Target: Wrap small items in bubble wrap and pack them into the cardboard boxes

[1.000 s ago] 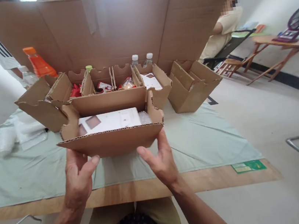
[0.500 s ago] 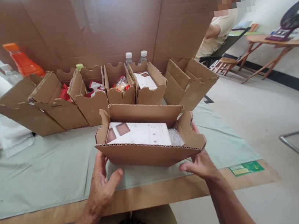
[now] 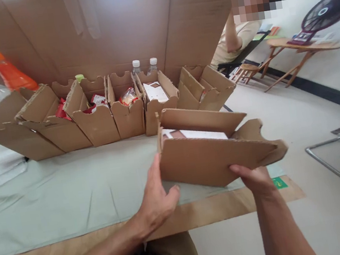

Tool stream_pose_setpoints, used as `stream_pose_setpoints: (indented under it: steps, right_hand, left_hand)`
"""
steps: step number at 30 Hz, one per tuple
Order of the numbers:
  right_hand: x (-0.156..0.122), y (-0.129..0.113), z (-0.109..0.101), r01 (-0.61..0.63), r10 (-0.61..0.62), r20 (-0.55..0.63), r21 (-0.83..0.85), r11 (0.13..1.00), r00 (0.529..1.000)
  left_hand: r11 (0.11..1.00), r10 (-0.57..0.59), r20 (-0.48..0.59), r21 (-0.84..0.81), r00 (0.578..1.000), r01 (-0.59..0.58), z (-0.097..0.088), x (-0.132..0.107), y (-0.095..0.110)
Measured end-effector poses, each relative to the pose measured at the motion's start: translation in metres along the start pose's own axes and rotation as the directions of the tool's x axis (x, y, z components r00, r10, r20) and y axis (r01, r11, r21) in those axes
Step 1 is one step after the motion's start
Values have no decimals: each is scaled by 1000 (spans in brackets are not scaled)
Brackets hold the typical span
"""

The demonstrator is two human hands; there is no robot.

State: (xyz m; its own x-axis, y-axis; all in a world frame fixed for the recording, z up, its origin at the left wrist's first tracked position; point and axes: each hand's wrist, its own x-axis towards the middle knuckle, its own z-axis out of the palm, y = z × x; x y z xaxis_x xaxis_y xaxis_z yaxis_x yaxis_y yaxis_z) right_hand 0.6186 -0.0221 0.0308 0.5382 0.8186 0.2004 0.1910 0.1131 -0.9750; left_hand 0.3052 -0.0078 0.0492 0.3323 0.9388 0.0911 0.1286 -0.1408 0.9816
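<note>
A cardboard box [image 3: 200, 161] with notched ends is tilted over the right part of the table, its right end beyond the table edge. Inside lies a white carton [image 3: 202, 134] with brown squares, partly hidden by the front wall. My right hand [image 3: 258, 180] grips the box low near its right end, thumb on the front wall and fingers out of sight beneath. My left hand [image 3: 156, 199] rests its stretched fingers against the box's left end, with the thumb held apart from the cardboard.
Several cardboard bins [image 3: 96, 125] stand in a row at the back, some holding packets, before a tall cardboard panel [image 3: 124, 28]. An orange bottle [image 3: 12, 71] and clear bottles [image 3: 153, 65] stand behind them. Bubble wrap [image 3: 0, 162] lies left. A seated person [image 3: 234, 42] and a fan [image 3: 321, 15] are at right.
The box has moved right and turned, its front wall now hiding more of the white carton. My right thumb has come onto the front wall. My left hand has followed rightward.
</note>
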Motion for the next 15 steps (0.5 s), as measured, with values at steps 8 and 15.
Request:
stream_pose_setpoints:
  steps: [8,15]
  right_hand:
    - [36,-11,-11,51,-35,-166,92,994,986]
    - [30,-18,14,193,-192,-203,-15,981,960]
  left_hand:
    - [978,131,17,159,991,-132,55,45,-8]
    - [938,151,220,275,964,-210,53,53,-34]
